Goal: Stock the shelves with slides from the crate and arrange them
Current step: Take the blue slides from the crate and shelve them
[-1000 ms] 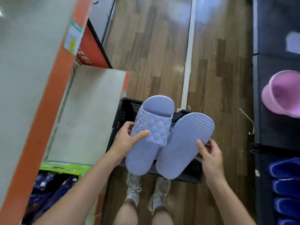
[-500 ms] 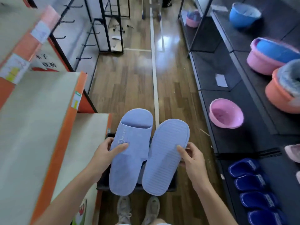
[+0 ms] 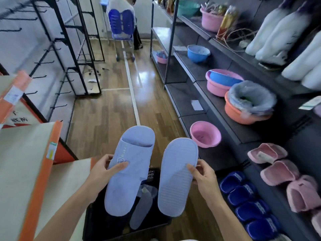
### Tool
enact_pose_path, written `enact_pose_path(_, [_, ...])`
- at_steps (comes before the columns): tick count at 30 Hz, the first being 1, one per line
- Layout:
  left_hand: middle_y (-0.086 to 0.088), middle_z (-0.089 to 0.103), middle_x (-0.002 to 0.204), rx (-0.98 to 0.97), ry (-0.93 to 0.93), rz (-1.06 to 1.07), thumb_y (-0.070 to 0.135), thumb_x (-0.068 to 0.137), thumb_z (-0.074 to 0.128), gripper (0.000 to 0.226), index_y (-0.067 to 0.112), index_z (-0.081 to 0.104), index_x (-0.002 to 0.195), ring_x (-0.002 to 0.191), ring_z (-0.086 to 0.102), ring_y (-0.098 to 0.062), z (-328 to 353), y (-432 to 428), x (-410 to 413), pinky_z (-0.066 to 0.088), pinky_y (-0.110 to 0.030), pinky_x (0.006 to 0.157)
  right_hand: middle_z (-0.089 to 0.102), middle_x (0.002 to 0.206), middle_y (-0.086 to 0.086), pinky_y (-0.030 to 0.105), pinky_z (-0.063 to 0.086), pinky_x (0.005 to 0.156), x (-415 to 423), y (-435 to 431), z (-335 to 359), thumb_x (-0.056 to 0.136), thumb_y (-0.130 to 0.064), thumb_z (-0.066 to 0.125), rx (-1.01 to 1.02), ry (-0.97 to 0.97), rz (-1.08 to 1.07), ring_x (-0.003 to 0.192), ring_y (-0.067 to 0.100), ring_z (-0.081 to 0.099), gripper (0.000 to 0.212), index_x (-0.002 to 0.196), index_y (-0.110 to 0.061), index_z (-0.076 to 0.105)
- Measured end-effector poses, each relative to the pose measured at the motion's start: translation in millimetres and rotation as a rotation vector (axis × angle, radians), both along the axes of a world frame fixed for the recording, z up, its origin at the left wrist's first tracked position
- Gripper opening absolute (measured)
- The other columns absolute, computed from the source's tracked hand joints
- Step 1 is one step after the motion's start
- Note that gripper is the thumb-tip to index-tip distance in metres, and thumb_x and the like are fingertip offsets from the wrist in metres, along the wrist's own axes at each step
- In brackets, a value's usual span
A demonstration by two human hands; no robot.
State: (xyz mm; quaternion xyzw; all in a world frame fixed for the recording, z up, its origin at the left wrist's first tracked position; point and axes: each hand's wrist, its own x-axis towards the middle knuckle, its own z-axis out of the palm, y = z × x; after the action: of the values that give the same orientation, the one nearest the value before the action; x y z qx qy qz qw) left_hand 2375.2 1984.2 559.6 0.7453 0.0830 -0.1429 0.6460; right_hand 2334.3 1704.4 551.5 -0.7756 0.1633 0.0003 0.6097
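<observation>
Parted now, the strap-up slide and the sole-up slide show a gap between them where half a second ago their edges overlapped. The view has lifted too, so more of the aisle and the right-hand shelving is in sight.

The left hand grips the strap-up slide at its left edge, thumb laid across the strap near the embossed logo and fingers curled behind. The right hand pinches the right edge of the sole-up slide, thumb on the ribbed sole and fingers behind it. Both slides are pale lilac, held side by side in the air above the black crate, heels near and toes far. A third lilac slide lies inside the crate, seen through the gap; the rest of what the crate holds is too dark to make out.

The crate stands on the wooden floor between an orange-edged shelf on the left and dark shelving on the right. On the dark shelving a pink basin sits just right of the sole-up slide's toe. A row of dark blue slides lies nearer, on a lower tier, and pink fluffy slippers line the tier to their right. Far down the aisle a person sits on a blue chair.
</observation>
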Motion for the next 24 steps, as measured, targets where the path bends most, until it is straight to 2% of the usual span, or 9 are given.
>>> enact_pose_path(4, [-0.006,0.070,0.094,-0.043,0.029,-0.058,0.063,0.030,0.083,0.086,0.018,0.061,0.100,0.087,0.067,-0.027,7.0,-18.3,24.6,0.051,-0.043,0.073,0.066,0.096,0.001,0.024,0.053,0.061,-9.0,-18.6,11.6,0.081,-0.041,0.059,-0.005,-0.038,-0.097,0.089,0.016,0.064,0.028,0.098,-0.020,0.058])
enact_pose_path(6, [-0.008,0.069,0.098,-0.064,0.030,-0.119,0.064,0.033,0.084,0.085,0.018,0.061,0.101,0.090,0.066,-0.030,7.5,-25.8,35.1,0.053,-0.049,0.079,0.066,0.098,0.001,0.026,0.054,0.064,-16.6,-23.5,15.5,0.075,-0.049,0.057,-0.015,-0.045,-0.169,0.090,0.016,0.064,0.041,0.101,-0.017,0.058])
enact_pose_path(9, [-0.007,0.068,0.095,-0.036,-0.046,-0.251,0.062,0.040,0.075,0.078,0.015,0.060,0.100,0.081,0.066,-0.021,12.2,-40.8,48.5,0.049,-0.033,0.064,0.065,0.103,0.003,0.041,0.056,0.077,-28.4,-24.7,21.2,0.067,-0.064,0.058,-0.012,-0.049,-0.295,0.095,0.020,0.063,0.063,0.106,-0.014,0.057])
enact_pose_path(10, [-0.008,0.068,0.094,-0.034,-0.055,-0.286,0.062,0.040,0.074,0.077,0.015,0.060,0.100,0.080,0.065,-0.022,13.0,-45.2,52.6,0.047,-0.032,0.063,0.065,0.104,0.003,0.043,0.055,0.079,-33.8,-24.1,22.1,0.066,-0.068,0.058,-0.006,-0.053,-0.334,0.096,0.021,0.063,0.066,0.106,-0.015,0.057])
enact_pose_path(13, [-0.008,0.069,0.099,-0.065,-0.035,-0.409,0.060,0.043,0.079,0.075,0.017,0.060,0.102,0.090,0.067,-0.029,15.9,-54.5,66.3,0.053,-0.043,0.073,0.065,0.104,-0.001,0.045,0.054,0.084,-50.8,-18.5,23.0,0.071,-0.065,0.058,-0.031,-0.068,-0.455,0.099,0.018,0.062,0.054,0.103,-0.021,0.058])
enact_pose_path(15, [-0.008,0.070,0.101,-0.070,-0.037,-0.494,0.058,0.046,0.080,0.074,0.016,0.060,0.104,0.092,0.067,-0.029,18.9,-58.9,73.4,0.053,-0.051,0.082,0.065,0.106,-0.004,0.047,0.052,0.087,-64.2,-9.5,23.7,0.076,-0.055,0.056,-0.060,-0.069,-0.542,0.100,0.016,0.061,0.043,0.103,-0.023,0.058])
enact_pose_path(17, [-0.006,0.070,0.098,-0.033,-0.086,-0.591,0.060,0.044,0.075,0.074,0.017,0.060,0.102,0.089,0.067,-0.025,22.6,-64.1,77.9,0.052,-0.048,0.078,0.065,0.106,-0.004,0.046,0.052,0.088,-77.8,2.9,23.2,0.079,-0.047,0.055,-0.061,-0.073,-0.641,0.100,0.015,0.061,0.034,0.102,-0.022,0.057])
enact_pose_path(20, [-0.007,0.068,0.093,-0.006,-0.121,-0.707,0.062,0.042,0.070,0.074,0.015,0.059,0.099,0.080,0.064,-0.021,24.0,-71.0,77.8,0.049,-0.035,0.063,0.066,0.102,-0.002,0.040,0.054,0.085,-98.5,24.4,21.6,0.085,-0.037,0.056,-0.038,-0.101,-0.758,0.099,0.016,0.062,0.021,0.099,-0.021,0.058])
enact_pose_path(24, [-0.007,0.067,0.090,0.006,-0.123,-0.850,0.064,0.041,0.069,0.076,0.014,0.059,0.097,0.076,0.062,-0.021,21.5,-82.9,68.3,0.046,-0.031,0.060,0.066,0.098,-0.001,0.018,0.051,0.066,-128.2,45.8,20.6,0.091,-0.025,0.056,-0.069,-0.110,-0.908,0.093,0.014,0.062,0.011,0.097,-0.016,0.058])
